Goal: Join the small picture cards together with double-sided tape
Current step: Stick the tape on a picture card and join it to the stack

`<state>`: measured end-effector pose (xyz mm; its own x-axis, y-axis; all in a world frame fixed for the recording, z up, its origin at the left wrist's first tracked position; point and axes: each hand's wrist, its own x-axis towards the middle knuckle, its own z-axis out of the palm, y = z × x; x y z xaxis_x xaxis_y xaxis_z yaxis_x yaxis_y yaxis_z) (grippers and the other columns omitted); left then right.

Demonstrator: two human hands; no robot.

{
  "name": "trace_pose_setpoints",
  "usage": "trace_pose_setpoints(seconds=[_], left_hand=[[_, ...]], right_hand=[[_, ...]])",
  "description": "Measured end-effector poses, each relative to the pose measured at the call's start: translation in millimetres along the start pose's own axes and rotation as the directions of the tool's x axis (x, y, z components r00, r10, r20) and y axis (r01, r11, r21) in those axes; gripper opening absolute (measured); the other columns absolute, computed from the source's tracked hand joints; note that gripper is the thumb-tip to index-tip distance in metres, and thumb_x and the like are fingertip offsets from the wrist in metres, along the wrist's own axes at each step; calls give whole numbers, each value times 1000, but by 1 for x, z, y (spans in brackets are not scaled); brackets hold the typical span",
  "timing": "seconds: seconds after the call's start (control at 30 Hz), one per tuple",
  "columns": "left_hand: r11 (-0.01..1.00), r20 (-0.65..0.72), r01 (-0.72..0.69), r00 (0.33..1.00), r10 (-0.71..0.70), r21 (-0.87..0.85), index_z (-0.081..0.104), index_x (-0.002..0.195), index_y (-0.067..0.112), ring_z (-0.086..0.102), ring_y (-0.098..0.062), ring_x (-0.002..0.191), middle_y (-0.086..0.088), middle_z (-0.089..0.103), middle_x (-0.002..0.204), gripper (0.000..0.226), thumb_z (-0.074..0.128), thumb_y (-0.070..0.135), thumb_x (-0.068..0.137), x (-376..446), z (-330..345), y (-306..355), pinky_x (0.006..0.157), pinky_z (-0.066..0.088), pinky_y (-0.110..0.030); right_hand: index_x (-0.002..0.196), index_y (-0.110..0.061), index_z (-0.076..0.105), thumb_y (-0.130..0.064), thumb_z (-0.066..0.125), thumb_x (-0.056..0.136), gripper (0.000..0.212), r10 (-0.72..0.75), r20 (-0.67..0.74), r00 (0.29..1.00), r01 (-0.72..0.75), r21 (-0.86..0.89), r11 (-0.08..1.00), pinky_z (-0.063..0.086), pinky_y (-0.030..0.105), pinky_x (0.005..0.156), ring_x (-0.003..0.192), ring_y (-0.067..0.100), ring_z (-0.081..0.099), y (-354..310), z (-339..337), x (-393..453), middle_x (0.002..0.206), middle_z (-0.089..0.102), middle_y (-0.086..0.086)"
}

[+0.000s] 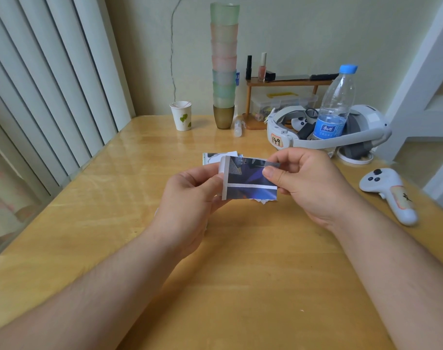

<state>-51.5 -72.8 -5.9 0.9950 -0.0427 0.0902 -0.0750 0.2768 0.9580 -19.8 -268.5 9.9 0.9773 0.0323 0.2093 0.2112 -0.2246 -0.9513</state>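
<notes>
A small picture card point(248, 181) with a dark blue and grey image and white strips along its left side and across its lower part is held above the table. My left hand point(190, 198) pinches its left edge. My right hand point(308, 183) pinches its upper right corner, thumb on the front. A torn white scrap point(263, 201) shows under the card's lower edge. Behind the card, more picture cards point(211, 157) lie flat on the table, partly hidden.
On the wooden table point(215, 286) stand a paper cup point(181, 116), a tall stack of tumblers point(224, 66), a water bottle point(335, 109) by a white headset point(341, 132) and a small shelf point(286, 83). A white controller point(389, 193) lies at the right.
</notes>
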Motion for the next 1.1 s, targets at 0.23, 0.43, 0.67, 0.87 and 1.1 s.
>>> trace_pose_setpoints(seconds=[0.23,0.43,0.67,0.87,1.1], left_hand=[[1000,-12,26,1000,-26,-18,78,105,6,78,-32,100,-17,80,106,30,49,-3,104,-1,0,0,88,62,-32],[1000,-34,27,999,-26,12,76,106,1,79,-33,92,-18,80,101,43,36,-11,97,-1,2,1,88,61,-38],[970,-87,-41,994,63,240,73,96,6,77,-38,91,-15,76,98,8,76,13,94,-1,-2,-7,80,65,-42],[958,-34,-65,996,77,280,69,104,12,80,-29,88,-9,79,100,19,81,8,90,-2,-2,-9,72,66,-38],[991,11,-17,1000,16,132,72,116,6,79,-30,92,-12,80,105,26,77,3,91,2,-4,-11,76,63,-33]], right_hand=[[86,-19,74,-8,78,89,12,22,-39,999,-22,5,1000,48,27,59,62,11,58,0,1,1,73,75,0],[83,-19,75,-10,81,86,12,-14,-82,997,11,-44,999,58,37,77,74,13,67,2,1,0,84,78,8],[83,-24,75,-12,83,85,14,-54,-70,996,46,-101,994,60,30,76,74,9,71,3,3,0,80,77,-2],[85,-24,76,-4,82,84,20,-106,2,994,106,-44,993,61,45,78,75,18,66,-1,10,-5,86,75,11],[118,-31,64,-3,76,89,42,-54,53,997,50,85,995,62,45,79,84,29,76,-3,10,-7,87,79,4]])
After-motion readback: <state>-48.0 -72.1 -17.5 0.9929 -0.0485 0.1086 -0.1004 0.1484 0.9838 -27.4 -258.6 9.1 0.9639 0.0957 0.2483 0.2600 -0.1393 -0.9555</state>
